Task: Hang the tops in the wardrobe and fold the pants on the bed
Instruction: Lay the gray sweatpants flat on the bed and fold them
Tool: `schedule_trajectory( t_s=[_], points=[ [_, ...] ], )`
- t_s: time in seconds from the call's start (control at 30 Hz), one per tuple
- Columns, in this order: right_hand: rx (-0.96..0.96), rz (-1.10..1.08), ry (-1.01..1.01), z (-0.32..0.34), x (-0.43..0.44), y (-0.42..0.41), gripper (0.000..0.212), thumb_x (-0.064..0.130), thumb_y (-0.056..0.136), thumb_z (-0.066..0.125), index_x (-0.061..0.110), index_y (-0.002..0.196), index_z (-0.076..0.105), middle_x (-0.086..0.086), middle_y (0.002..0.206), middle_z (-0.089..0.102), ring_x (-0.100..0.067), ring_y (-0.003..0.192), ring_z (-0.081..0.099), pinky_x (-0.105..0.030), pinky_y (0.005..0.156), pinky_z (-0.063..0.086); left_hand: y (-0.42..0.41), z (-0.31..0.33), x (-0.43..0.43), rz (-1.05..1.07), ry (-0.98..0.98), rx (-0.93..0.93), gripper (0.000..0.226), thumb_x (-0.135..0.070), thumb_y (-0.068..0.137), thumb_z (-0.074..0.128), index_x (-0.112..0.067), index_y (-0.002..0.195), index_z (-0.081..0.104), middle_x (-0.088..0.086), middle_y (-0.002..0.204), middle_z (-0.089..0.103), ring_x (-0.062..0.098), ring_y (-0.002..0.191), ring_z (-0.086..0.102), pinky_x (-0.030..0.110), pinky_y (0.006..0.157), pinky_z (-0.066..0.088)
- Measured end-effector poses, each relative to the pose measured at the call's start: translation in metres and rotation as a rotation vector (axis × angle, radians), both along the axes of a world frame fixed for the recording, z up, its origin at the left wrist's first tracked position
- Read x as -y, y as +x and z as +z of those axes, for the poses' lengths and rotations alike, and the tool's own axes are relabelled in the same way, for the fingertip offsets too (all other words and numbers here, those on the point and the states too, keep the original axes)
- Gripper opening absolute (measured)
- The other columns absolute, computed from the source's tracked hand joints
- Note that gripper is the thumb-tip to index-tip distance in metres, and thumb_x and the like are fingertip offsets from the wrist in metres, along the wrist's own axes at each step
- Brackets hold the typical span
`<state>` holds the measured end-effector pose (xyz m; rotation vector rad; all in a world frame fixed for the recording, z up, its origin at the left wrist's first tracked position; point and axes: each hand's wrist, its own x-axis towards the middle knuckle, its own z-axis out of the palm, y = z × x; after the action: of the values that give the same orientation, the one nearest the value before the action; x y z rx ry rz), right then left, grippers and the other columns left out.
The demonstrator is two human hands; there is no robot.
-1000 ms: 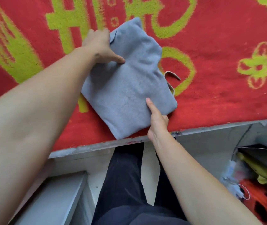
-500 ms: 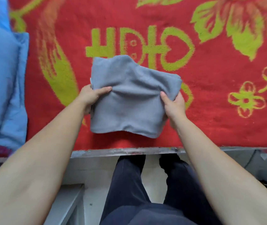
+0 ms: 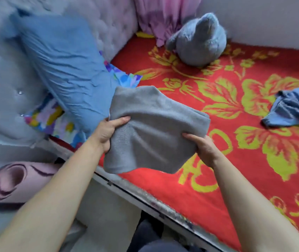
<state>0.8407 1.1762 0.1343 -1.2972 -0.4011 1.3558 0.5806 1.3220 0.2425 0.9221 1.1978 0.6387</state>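
A folded grey garment (image 3: 156,130) is held up off the bed (image 3: 218,179), which is covered by a red blanket with yellow-green flowers. My left hand (image 3: 108,132) grips its left edge, thumb on top. Its right edge is gripped by my right hand (image 3: 202,148), fingers underneath. The bundle hangs above the bed's near left part, close to the blue pillow (image 3: 66,70). A crumpled blue garment (image 3: 296,108) lies on the bed at the right edge of the view.
A grey-blue plush toy (image 3: 199,40) sits at the bed's far side beside pink cloth (image 3: 163,17). A tufted grey headboard (image 3: 5,91) stands at the left. A rolled pink mat (image 3: 15,180) lies on the floor at the lower left. My dark trouser legs show below.
Both hands have lifted the folded grey garment off the blanket and carried it left toward the pillow. My view has swung up and left, bringing in the headboard, plush toy and blue garment.
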Motion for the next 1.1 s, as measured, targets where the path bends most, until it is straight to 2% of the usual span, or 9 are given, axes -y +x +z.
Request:
schedule_trajectory(
  t_s=[0.1, 0.27, 0.4, 0.53, 0.63, 0.87, 0.97, 1.03, 1.1],
  points=[
    [-0.076, 0.057, 0.073, 0.037, -0.014, -0.028, 0.041, 0.025, 0.081, 0.078, 0.023, 0.121, 0.071, -0.008, 0.124, 0.071, -0.024, 0.116, 0.067, -0.040, 0.095, 0.054, -0.037, 0.052, 0.022, 0.091, -0.024, -0.007, 0.049, -0.020, 0.069, 0.081, -0.007, 0.116, 0.071, 0.011, 0.103, 0.075, 0.025, 0.092, 0.073, 0.034, 0.072, 0.059],
    [-0.034, 0.220, 0.085, 0.100, -0.039, -0.090, 0.036, 0.026, 0.081, 0.078, 0.016, 0.116, 0.072, -0.011, 0.110, 0.075, -0.025, 0.096, 0.074, -0.033, 0.072, 0.060, -0.114, 0.108, 0.065, 0.268, -0.120, -0.047, 0.014, -0.027, 0.081, 0.076, -0.013, 0.081, 0.078, 0.007, 0.083, 0.076, 0.020, 0.071, 0.074, 0.031, 0.064, 0.058],
    [0.021, 0.396, 0.087, 0.147, -0.045, -0.142, 0.074, 0.025, 0.058, 0.083, 0.015, 0.127, 0.057, -0.014, 0.121, 0.066, -0.027, 0.099, 0.072, -0.034, 0.068, 0.060, -0.189, 0.130, 0.110, 0.445, -0.075, -0.016, 0.014, -0.007, 0.083, 0.063, -0.010, 0.080, 0.076, 0.010, 0.083, 0.074, 0.021, 0.068, 0.073, 0.030, 0.062, 0.058],
    [0.151, 0.464, 0.207, 0.175, -0.032, -0.199, 0.106, 0.012, 0.056, 0.078, 0.035, 0.145, 0.025, 0.003, 0.122, 0.050, -0.013, 0.099, 0.068, -0.037, 0.077, 0.061, -0.258, 0.138, 0.161, 0.580, 0.125, 0.019, 0.058, 0.014, 0.079, 0.054, -0.007, 0.133, 0.052, 0.017, 0.109, 0.069, 0.030, 0.095, 0.068, 0.044, 0.083, 0.056],
    [0.230, 0.489, 0.310, 0.194, -0.013, -0.253, 0.117, 0.008, 0.058, 0.078, 0.043, 0.153, 0.019, 0.007, 0.137, 0.051, -0.011, 0.113, 0.062, -0.033, 0.089, 0.057, -0.312, 0.147, 0.204, 0.623, 0.218, 0.082, 0.073, 0.015, 0.081, 0.054, -0.025, 0.141, 0.045, 0.009, 0.103, 0.075, 0.025, 0.094, 0.071, 0.039, 0.081, 0.056],
    [0.383, 0.601, 0.497, 0.250, 0.056, -0.413, 0.090, -0.005, 0.077, 0.071, 0.053, 0.140, 0.046, 0.009, 0.141, 0.055, -0.008, 0.119, 0.060, -0.030, 0.101, 0.052, -0.474, 0.162, 0.333, 0.672, 0.305, 0.116, 0.072, 0.008, 0.086, 0.056, -0.034, 0.144, 0.045, 0.008, 0.118, 0.071, 0.027, 0.110, 0.067, 0.045, 0.098, 0.051],
    [0.420, 0.694, 0.552, 0.274, 0.092, -0.491, 0.073, -0.008, 0.076, 0.069, 0.053, 0.117, 0.067, 0.015, 0.131, 0.063, 0.011, 0.099, 0.064, -0.010, 0.077, 0.052, -0.544, 0.175, 0.391, 0.709, 0.370, 0.093, 0.070, 0.003, 0.085, 0.063, -0.039, 0.139, 0.048, 0.000, 0.118, 0.070, 0.019, 0.103, 0.070, 0.034, 0.079, 0.057],
    [0.439, 0.765, 0.594, 0.292, 0.111, -0.540, 0.067, -0.008, 0.077, 0.068, 0.050, 0.111, 0.071, 0.012, 0.123, 0.068, 0.000, 0.102, 0.066, -0.014, 0.077, 0.054, -0.588, 0.190, 0.427, 0.756, 0.406, 0.075, 0.073, -0.001, 0.082, 0.068, -0.043, 0.139, 0.047, -0.001, 0.121, 0.068, 0.019, 0.103, 0.069, 0.033, 0.080, 0.056],
    [0.464, 0.823, 0.646, 0.313, 0.129, -0.588, 0.067, -0.003, 0.079, 0.070, 0.051, 0.120, 0.066, 0.008, 0.131, 0.062, -0.016, 0.116, 0.061, -0.028, 0.093, 0.055, -0.629, 0.206, 0.458, 0.810, 0.460, 0.066, 0.077, -0.003, 0.079, 0.071, -0.040, 0.142, 0.047, 0.001, 0.127, 0.066, 0.025, 0.113, 0.065, 0.042, 0.096, 0.051]
  ],
)
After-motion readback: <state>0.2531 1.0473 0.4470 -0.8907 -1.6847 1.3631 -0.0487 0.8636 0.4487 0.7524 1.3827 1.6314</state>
